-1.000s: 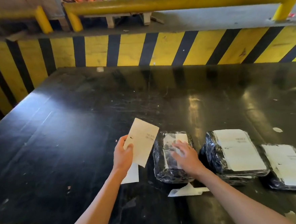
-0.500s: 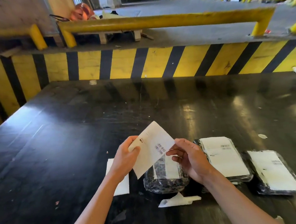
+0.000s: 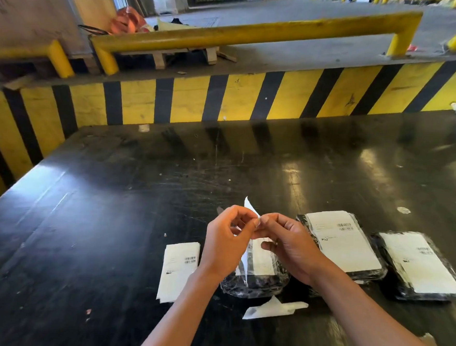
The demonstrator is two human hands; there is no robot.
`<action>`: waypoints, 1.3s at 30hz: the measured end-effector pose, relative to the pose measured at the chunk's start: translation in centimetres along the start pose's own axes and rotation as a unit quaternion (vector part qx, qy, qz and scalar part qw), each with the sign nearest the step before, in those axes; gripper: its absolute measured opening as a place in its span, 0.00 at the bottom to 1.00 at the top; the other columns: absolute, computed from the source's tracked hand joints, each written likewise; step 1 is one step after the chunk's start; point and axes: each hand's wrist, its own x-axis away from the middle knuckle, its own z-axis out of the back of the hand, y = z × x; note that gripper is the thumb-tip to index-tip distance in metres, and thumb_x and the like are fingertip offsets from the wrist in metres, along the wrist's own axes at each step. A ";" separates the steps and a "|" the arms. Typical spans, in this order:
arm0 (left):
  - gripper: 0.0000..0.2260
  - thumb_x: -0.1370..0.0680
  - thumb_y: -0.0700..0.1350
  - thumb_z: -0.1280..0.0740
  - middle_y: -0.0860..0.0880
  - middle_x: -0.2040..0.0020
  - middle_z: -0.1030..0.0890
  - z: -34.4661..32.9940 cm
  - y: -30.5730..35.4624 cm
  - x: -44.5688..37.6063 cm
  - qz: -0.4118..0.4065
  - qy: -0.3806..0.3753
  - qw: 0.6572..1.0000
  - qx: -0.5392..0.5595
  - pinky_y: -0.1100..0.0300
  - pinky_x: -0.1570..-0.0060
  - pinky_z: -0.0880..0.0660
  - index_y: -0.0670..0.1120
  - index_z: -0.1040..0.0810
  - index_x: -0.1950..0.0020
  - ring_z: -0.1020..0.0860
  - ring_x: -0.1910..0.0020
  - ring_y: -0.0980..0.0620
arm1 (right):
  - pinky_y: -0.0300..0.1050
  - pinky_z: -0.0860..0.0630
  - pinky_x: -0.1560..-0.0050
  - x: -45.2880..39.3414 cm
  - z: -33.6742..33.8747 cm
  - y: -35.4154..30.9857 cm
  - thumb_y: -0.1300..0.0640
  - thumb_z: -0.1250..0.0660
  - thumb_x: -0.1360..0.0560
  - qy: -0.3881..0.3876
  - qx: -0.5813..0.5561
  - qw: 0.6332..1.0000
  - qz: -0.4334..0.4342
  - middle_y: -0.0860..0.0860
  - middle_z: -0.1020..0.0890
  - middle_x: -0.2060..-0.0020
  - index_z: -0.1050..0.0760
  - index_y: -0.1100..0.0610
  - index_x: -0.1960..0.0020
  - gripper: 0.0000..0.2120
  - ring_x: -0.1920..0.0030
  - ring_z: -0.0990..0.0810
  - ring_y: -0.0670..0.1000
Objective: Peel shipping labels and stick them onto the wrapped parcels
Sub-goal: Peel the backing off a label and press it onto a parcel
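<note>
I am pinching a shipping label (image 3: 249, 210) edge-on between the fingertips of my left hand (image 3: 228, 249) and right hand (image 3: 288, 245), holding it above the black-wrapped parcel (image 3: 256, 284) lying on the black table (image 3: 116, 207). A stack of labels (image 3: 178, 271) is sitting just left of that parcel, and two labelled parcels (image 3: 342, 243) are lying to its right.

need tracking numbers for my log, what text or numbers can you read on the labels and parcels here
No text is legible.
Label stack: barcode, small logo; too small to read.
Middle parcel: barcode, print lines; blurred.
Right parcel: barcode; blurred.
Label held by both hands: edge-on, nothing readable.
</note>
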 end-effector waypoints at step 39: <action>0.04 0.24 0.44 0.27 0.48 0.58 0.14 -0.3 -0.1 0.7 0.091 -0.042 0.991 0.088 0.56 0.52 0.19 0.45 0.17 0.51 0.16 0.56 0.49 | 0.48 0.29 0.49 0.3 2.2 -1.0 0.54 0.30 0.24 -0.057 0.077 0.995 -0.020 0.56 0.16 0.55 0.18 0.60 0.48 0.10 0.52 0.19 0.50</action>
